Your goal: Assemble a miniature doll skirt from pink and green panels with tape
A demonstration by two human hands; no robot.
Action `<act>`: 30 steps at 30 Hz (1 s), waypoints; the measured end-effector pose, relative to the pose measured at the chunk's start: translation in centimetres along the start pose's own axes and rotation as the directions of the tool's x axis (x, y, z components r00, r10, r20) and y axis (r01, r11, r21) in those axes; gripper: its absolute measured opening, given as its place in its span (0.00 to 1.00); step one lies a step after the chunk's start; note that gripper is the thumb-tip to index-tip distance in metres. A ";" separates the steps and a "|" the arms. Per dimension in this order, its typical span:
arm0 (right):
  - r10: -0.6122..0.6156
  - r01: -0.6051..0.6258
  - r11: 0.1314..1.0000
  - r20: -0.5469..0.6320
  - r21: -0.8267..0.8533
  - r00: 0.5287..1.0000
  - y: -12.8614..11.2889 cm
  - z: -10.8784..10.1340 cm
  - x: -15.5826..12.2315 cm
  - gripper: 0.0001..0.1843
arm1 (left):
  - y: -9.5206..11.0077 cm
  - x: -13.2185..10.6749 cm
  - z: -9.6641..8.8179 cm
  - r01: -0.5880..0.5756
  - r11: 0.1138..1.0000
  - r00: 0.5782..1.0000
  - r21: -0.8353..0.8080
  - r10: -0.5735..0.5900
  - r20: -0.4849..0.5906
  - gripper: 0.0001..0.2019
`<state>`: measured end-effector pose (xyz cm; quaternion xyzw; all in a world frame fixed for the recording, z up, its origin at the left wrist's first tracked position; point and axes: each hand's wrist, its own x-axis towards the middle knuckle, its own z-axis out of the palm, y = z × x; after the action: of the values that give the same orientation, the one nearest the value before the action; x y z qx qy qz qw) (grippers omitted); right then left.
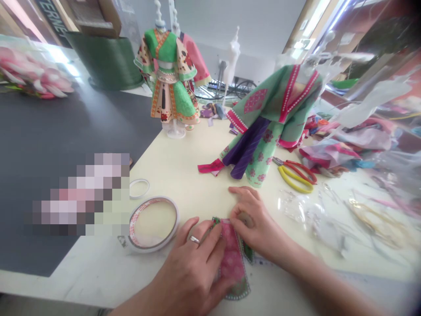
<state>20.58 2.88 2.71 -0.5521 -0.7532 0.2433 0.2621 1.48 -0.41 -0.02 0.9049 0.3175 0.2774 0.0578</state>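
A small strip of pink fabric (231, 254) with a green end and beaded edging lies on the table at the front. My left hand (197, 259), with a ring on one finger, has its fingers closed together over the strip's left side and a bit of green trim at the top. From the other side, my right hand (255, 215) pinches the strip's top right corner between thumb and fingers. A darker green beaded piece (248, 251) shows partly beneath the pink one. Just left of my left hand lies a roll of white tape (177, 219).
A doll form in a green patterned outfit (166, 79) stands behind; another in a green and magenta robe (279, 105) leans nearer. Red and yellow pliers or cutters (297, 176), clear plastic packets (302, 208) and a fabric pile (355, 145) lie right. A dark mat (82, 127) covers the left.
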 end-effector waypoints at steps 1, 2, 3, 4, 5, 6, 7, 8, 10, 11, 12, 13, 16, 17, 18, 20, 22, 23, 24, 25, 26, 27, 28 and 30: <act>-0.001 0.001 1.000 0.000 0.001 1.000 0.0 0.0 0.0 0.07 | 0.0 0.0 0.0 0.000 1.000 1.000 0.002 0.000 -0.002 0.24; 0.002 -0.002 1.000 0.001 0.002 1.000 -0.1 0.0 0.0 0.08 | 0.1 0.0 0.0 -0.001 1.000 1.000 0.003 0.001 -0.006 0.24; 0.008 -0.008 1.000 0.004 0.004 1.000 -0.1 0.0 0.0 0.08 | 0.1 0.0 0.0 -0.001 1.000 1.000 0.003 0.001 -0.008 0.24; 0.014 -0.014 1.000 0.009 0.006 1.000 -0.2 0.0 0.1 0.08 | 0.1 0.0 0.0 0.002 1.000 1.000 0.004 -0.002 -0.010 0.23; 0.021 -0.021 1.000 0.011 0.009 1.000 -0.2 0.0 0.1 0.08 | 0.1 0.0 0.0 0.005 1.000 1.000 0.004 -0.005 -0.013 0.23; 0.027 -0.027 1.000 0.013 0.013 1.000 -0.2 -0.1 0.1 0.08 | 0.1 0.1 0.0 0.006 1.000 1.000 0.003 -0.006 -0.015 0.23; 0.029 -0.029 0.999 0.012 0.016 1.000 -0.2 -0.1 0.1 0.07 | 0.1 0.1 0.1 0.004 1.000 1.000 0.002 -0.004 -0.016 0.23; 0.027 -0.028 0.999 0.012 0.019 1.000 -0.2 -0.1 0.1 0.07 | 0.1 0.1 0.1 0.001 1.000 1.000 0.001 -0.001 -0.012 0.23; 0.018 -0.018 1.000 0.014 0.018 1.000 -0.2 0.0 0.1 0.07 | 0.0 0.1 0.1 -0.005 1.000 1.000 -0.002 0.005 -0.001 0.23; 0.013 -0.013 1.000 0.014 0.015 1.000 -0.2 0.0 0.1 0.07 | 0.0 0.1 0.1 -0.006 1.000 1.000 -0.002 0.006 0.000 0.24; 0.009 -0.009 1.000 0.016 0.012 1.000 -0.2 0.0 0.1 0.07 | 0.0 0.1 0.1 -0.005 1.000 1.000 -0.001 0.005 -0.002 0.24; 0.007 -0.007 1.000 0.017 0.008 1.000 -0.2 0.0 0.0 0.07 | -0.1 0.1 0.1 -0.005 1.000 1.000 0.001 0.005 -0.007 0.24; 0.007 -0.007 1.000 0.016 -0.004 1.000 -0.2 0.1 0.0 0.08 | -0.1 0.0 0.1 -0.004 1.000 1.000 0.003 0.004 -0.010 0.23; 0.008 -0.008 1.000 0.018 -0.008 1.000 -0.2 0.2 0.0 0.08 | -0.1 0.0 0.0 -0.004 1.000 1.000 0.002 0.004 -0.004 0.23; 0.008 -0.008 1.000 0.019 -0.012 1.000 -0.2 0.2 0.0 0.08 | 0.0 -0.1 0.0 -0.003 1.000 1.000 0.000 0.003 -0.001 0.23; 0.006 -0.006 1.000 0.016 -0.021 1.000 -0.1 0.2 0.1 0.08 | 0.0 -0.1 0.0 -0.004 1.000 1.000 -0.003 0.004 -0.003 0.23; 0.002 -0.002 1.000 0.010 -0.028 1.000 -0.1 0.3 0.1 0.08 | 0.0 -0.1 0.0 -0.005 1.000 1.000 -0.004 0.005 -0.006 0.23; -0.002 0.002 0.999 0.009 -0.032 1.000 -0.1 0.3 0.1 0.08 | 0.0 -0.1 0.0 -0.004 1.000 1.000 -0.003 0.004 -0.006 0.23; -0.005 0.005 0.999 0.007 -0.034 1.000 -0.1 0.4 0.1 0.08 | 0.0 -0.1 0.0 -0.002 1.000 1.000 0.000 0.002 -0.004 0.23; -0.006 0.006 0.999 0.005 -0.036 1.000 -0.1 0.4 0.1 0.08 | -0.1 -0.1 0.1 -0.002 1.000 1.000 0.002 0.002 0.000 0.22; -0.006 0.006 0.999 0.003 -0.037 1.000 0.0 0.4 0.1 0.08 | -0.1 -0.1 0.1 -0.002 1.000 1.000 0.003 0.002 0.001 0.22; -0.005 0.005 0.999 0.000 -0.037 1.000 0.0 0.4 0.1 0.08 | -0.1 -0.1 0.1 -0.003 1.000 1.000 0.004 0.003 0.000 0.22; -0.004 0.004 0.999 -0.002 -0.038 1.000 0.0 0.4 0.1 0.08 | -0.1 0.0 0.1 -0.005 1.000 1.000 0.004 0.005 0.000 0.22; 0.000 0.000 0.999 -0.004 -0.039 1.000 0.0 0.4 0.1 0.08 | -0.1 0.0 0.2 -0.008 1.000 1.000 0.009 0.008 -0.003 0.22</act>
<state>20.26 2.99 2.43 -0.5575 -0.7574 0.2272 0.2529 1.52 -0.31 -0.24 0.9061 0.3151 0.2774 0.0523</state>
